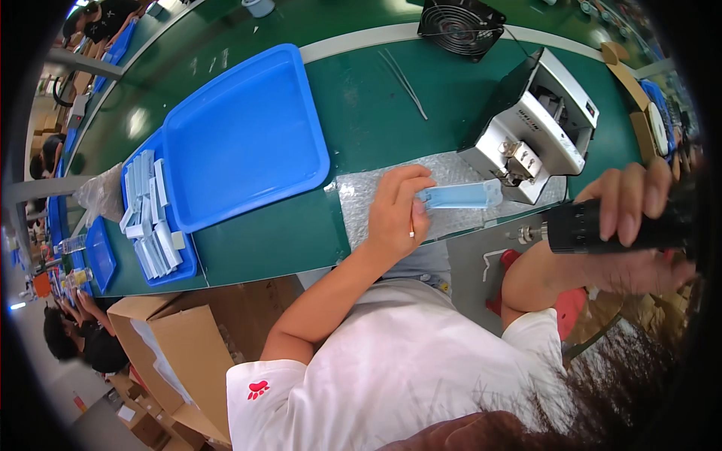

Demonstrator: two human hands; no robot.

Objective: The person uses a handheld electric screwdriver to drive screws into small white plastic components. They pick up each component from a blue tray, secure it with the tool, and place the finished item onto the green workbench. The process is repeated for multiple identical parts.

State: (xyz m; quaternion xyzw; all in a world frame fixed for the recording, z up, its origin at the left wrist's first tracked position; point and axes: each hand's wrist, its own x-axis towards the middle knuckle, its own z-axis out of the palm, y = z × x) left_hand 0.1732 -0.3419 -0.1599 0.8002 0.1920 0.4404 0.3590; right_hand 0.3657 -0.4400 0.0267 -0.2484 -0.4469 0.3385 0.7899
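Observation:
My left hand (395, 210) grips one end of a long, light blue plastic piece (462, 196) between thumb and fingers. The piece points right, over a sheet of bubble wrap (357, 203) at the bench's near edge. Its far end is close to a silver-and-black screw feeder (519, 124) with a metal fixture on its front. On the right, the fingers of my right hand (633, 197) wrap round a thick black electric screwdriver (583, 228). Its metal nose points left, apart from the blue piece.
A big blue tray (244, 143) lies left on the green bench (361, 105). Beside it, a smaller blue tray (186, 272) holds several pale blue pieces (150, 214). A black fan (461, 28) stands at the back. Below left is an open cardboard box (192, 353). Other people work far left.

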